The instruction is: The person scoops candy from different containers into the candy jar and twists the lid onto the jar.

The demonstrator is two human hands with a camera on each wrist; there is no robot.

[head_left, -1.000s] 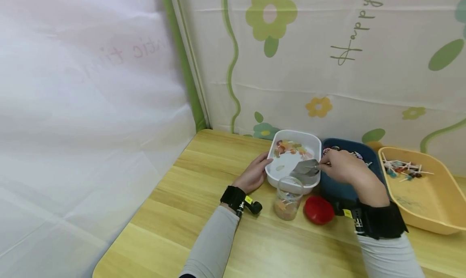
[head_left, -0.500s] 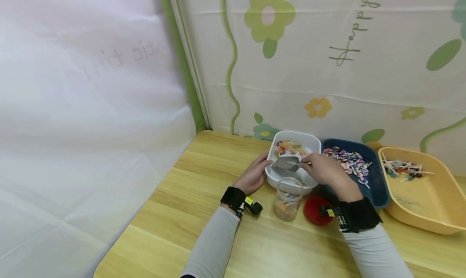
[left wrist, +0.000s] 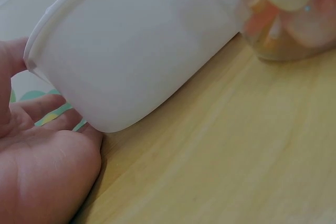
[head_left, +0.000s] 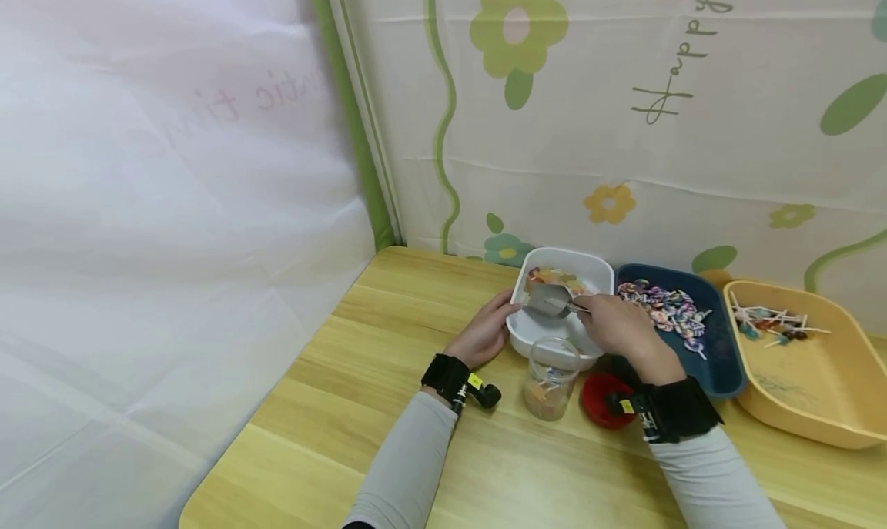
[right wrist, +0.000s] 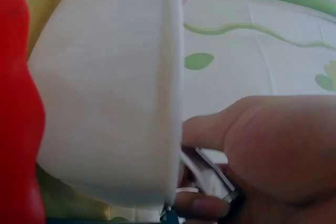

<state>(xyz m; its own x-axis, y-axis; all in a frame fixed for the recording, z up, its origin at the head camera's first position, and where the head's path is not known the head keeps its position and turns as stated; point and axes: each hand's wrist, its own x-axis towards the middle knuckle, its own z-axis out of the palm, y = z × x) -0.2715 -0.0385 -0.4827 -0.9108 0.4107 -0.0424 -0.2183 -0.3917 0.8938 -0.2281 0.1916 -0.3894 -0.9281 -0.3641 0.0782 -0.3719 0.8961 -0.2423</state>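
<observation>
A white plastic bin [head_left: 517,339] stands at the back of the table with small orange and amber candies on sticks [head_left: 554,277] at its far end. My left hand [head_left: 480,333] holds its left side, thumb over the rim and fingers along the outer wall [left wrist: 121,61]. In my right hand [head_left: 620,330] is a metal scoop [head_left: 550,300], gripped by its handle [right wrist: 210,174]. The scoop's blade points left inside the bin, just in front of the candies. A clear jar [head_left: 547,386] with some candies in it stands open in front of the bin.
Beside the jar lies a red lid [head_left: 601,406], partly behind the right wrist camera. To the right are a navy bin [head_left: 721,352] of swirled lollipops and a yellow bin [head_left: 825,390] with several round lollipops. A patterned cloth hangs behind the table.
My right hand has moved left with the scoop, from the bin's right side to its middle, and the blade has shifted towards the candies. My left hand stays on the bin.
</observation>
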